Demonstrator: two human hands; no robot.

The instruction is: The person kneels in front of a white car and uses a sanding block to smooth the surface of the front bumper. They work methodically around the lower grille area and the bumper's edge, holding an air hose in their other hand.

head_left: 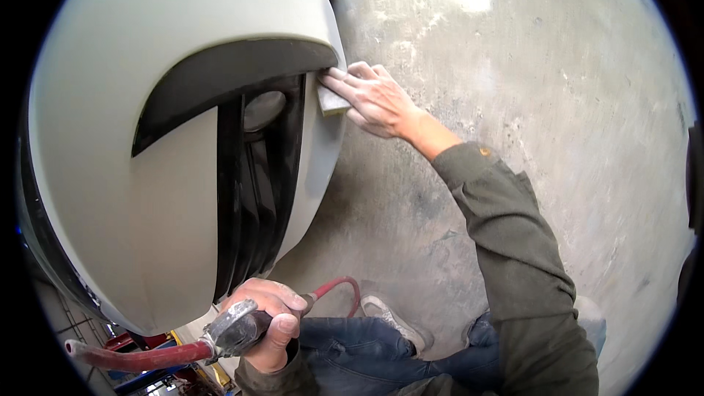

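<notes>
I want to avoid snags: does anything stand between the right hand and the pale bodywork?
Only the pale block under the right hand, at the pale bodywork beside the dark trim; nothing else visible does.

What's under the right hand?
Under the right hand's fingers, part of a pale block shows, seemingly against the white panel. The fingers cover the rest of the block; the panel surface beneath it is hidden.

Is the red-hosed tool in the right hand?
No: the left hand grips the red-hosed tool; the right hand holds a pale block against the panel.
</notes>
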